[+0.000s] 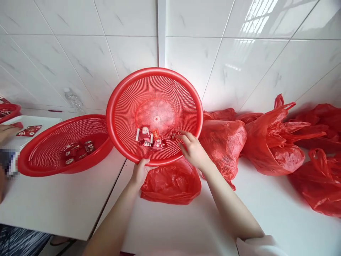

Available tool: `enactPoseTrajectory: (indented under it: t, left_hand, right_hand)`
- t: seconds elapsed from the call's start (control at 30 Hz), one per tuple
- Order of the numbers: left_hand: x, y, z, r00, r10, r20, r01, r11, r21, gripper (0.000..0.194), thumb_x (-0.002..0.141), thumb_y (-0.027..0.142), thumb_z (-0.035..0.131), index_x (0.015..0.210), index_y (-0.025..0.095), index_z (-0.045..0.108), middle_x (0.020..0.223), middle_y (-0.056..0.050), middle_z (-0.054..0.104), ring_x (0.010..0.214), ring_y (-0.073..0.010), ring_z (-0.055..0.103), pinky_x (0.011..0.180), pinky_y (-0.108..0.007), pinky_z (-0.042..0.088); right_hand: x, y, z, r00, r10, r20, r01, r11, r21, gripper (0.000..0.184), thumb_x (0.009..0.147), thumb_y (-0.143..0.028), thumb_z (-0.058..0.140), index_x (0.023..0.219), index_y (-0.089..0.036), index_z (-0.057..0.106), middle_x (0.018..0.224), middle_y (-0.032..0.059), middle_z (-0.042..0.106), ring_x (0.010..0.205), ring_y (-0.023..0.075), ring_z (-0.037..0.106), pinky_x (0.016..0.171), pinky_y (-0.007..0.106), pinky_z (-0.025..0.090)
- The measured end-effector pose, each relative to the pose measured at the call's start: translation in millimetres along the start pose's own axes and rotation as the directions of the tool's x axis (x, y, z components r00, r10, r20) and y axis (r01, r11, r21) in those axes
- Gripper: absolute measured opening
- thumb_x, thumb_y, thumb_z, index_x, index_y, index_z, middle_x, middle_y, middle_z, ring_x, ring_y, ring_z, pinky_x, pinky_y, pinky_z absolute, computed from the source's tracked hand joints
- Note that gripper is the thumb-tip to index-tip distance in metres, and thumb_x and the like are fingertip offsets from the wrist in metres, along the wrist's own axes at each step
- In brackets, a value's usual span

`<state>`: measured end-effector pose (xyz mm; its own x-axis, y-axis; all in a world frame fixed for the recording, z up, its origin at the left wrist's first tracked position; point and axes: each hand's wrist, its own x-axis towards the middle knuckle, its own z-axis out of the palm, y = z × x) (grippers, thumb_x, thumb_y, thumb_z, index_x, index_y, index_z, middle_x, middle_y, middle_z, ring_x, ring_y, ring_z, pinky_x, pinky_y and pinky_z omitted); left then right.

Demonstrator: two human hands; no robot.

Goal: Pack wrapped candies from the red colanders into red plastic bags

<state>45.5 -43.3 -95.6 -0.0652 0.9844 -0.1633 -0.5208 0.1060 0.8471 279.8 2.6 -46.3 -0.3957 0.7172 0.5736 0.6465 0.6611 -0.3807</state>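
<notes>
A round red perforated basket (154, 85) is tipped up toward me above a white table. My left hand (140, 172) grips its lower rim from below. My right hand (190, 147) reaches inside near the lower right, fingers bent and partly spread beside a small red wrapped candy (174, 135). Several red and white wrapped candies (149, 138) lie gathered at the bottom of the tilted basket. Under the basket sits a crumpled red plastic bag (170, 183).
A second red basket (39, 156) with several candies (76, 151) rests flat at the left. Another person's hand (6, 133) is at the far left by a white tray (39, 122). Full red plastic bags (271, 138) line the tiled wall at right. A clear bottle (74, 100) stands behind.
</notes>
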Motion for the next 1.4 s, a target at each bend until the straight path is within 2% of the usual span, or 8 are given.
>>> enactPoseTrajectory:
  t: [0.17,0.37,0.53,0.63,0.83,1.07,1.23,1.4]
  left_hand:
    - [-4.4,-11.7,-3.3,0.998,0.015,0.057,-0.016,1.0,0.011,0.039,0.074,0.021,0.063,0.112,0.014,0.064,0.108,-0.009,0.07,0.101,-0.0292,0.066,0.079,-0.041,0.057]
    - [-1.9,-12.3,-2.5,0.998,-0.002,0.058,-0.003,0.997,0.077,0.046,0.077,0.021,0.06,0.122,0.014,0.06,0.107,-0.01,0.07,0.099,-0.0296,0.067,0.072,-0.038,0.057]
    - [-3.1,-11.5,-2.2,0.992,-0.078,0.097,0.071,0.994,0.079,0.045,0.076,0.022,0.061,0.12,0.015,0.061,0.108,-0.009,0.071,0.103,-0.0306,0.066,0.079,-0.042,0.057]
    - [-6.9,-17.2,-1.9,0.983,-0.146,0.115,0.135,0.986,0.097,0.042,0.076,0.024,0.063,0.117,0.016,0.064,0.104,-0.009,0.073,0.105,-0.0317,0.066,0.083,-0.042,0.056]
    - [-9.0,-18.8,3.0,0.976,-0.172,0.133,0.166,0.985,0.053,0.035,0.074,0.023,0.063,0.109,0.016,0.068,0.1,-0.008,0.074,0.104,-0.0329,0.066,0.084,-0.043,0.055]
    - [-7.3,-12.2,4.5,0.983,-0.128,0.132,0.118,0.989,0.084,0.04,0.074,0.023,0.063,0.113,0.014,0.067,0.102,-0.009,0.073,0.103,-0.0309,0.067,0.084,-0.043,0.056]
    - [-4.8,-17.8,-1.4,0.984,-0.104,0.144,0.095,0.993,0.066,0.032,0.077,0.023,0.06,0.106,0.013,0.069,0.098,-0.009,0.074,0.102,-0.0295,0.067,0.083,-0.041,0.056]
    - [0.7,-18.8,-4.2,0.987,-0.106,0.118,0.103,0.994,0.031,0.034,0.077,0.023,0.06,0.108,0.01,0.067,0.101,-0.012,0.073,0.101,-0.0305,0.067,0.084,-0.042,0.056]
  right_hand:
    - [-10.2,7.9,30.4,0.985,0.012,0.171,0.044,0.946,-0.321,0.049,0.097,-0.039,0.046,0.137,-0.012,0.048,0.148,0.0186,0.044,0.135,0.0316,0.042,0.117,0.062,0.011]
    - [-14.2,8.5,38.5,0.94,0.041,0.338,0.042,0.971,-0.236,0.05,0.097,-0.047,0.042,0.13,-0.011,0.055,0.126,0.0167,0.06,0.117,0.0271,0.056,0.11,0.047,0.033]
    - [-13.2,1.9,43.6,0.951,0.089,0.294,-0.009,0.964,-0.264,0.065,0.093,-0.055,0.048,0.14,-0.011,0.045,0.149,0.0215,0.039,0.135,0.0347,0.04,0.11,0.051,0.032]
    - [-14.0,1.3,50.3,0.924,0.131,0.36,-0.045,0.97,-0.237,0.058,0.096,-0.044,0.046,0.146,-0.014,0.039,0.145,0.0205,0.045,0.125,0.0318,0.052,0.101,0.046,0.043]
    - [-10.9,15.0,42.9,0.94,0.197,0.279,-0.231,0.968,0.095,0.033,0.099,-0.027,0.043,0.128,-0.02,0.057,0.111,0.0099,0.069,0.097,0.0192,0.067,0.086,0.03,0.049]
    - [-5.0,25.5,32.6,0.904,0.395,0.162,-0.419,0.748,0.515,0.035,0.092,-0.044,0.054,0.113,-0.017,0.062,0.104,0.0072,0.072,0.096,0.0199,0.067,0.089,0.034,0.05]
    - [-3.1,11.7,-1.0,0.913,0.127,0.387,-0.383,0.596,0.706,0.029,0.089,-0.041,0.06,0.103,-0.016,0.066,0.096,0.0045,0.072,0.089,0.0177,0.067,0.082,0.031,0.053]
    - [-11.0,-12.2,-26.5,0.704,-0.18,0.687,-0.283,0.817,0.503,0.021,0.083,-0.034,0.066,0.097,-0.019,0.071,0.081,0.0008,0.071,0.07,0.0145,0.066,0.064,0.024,0.052]
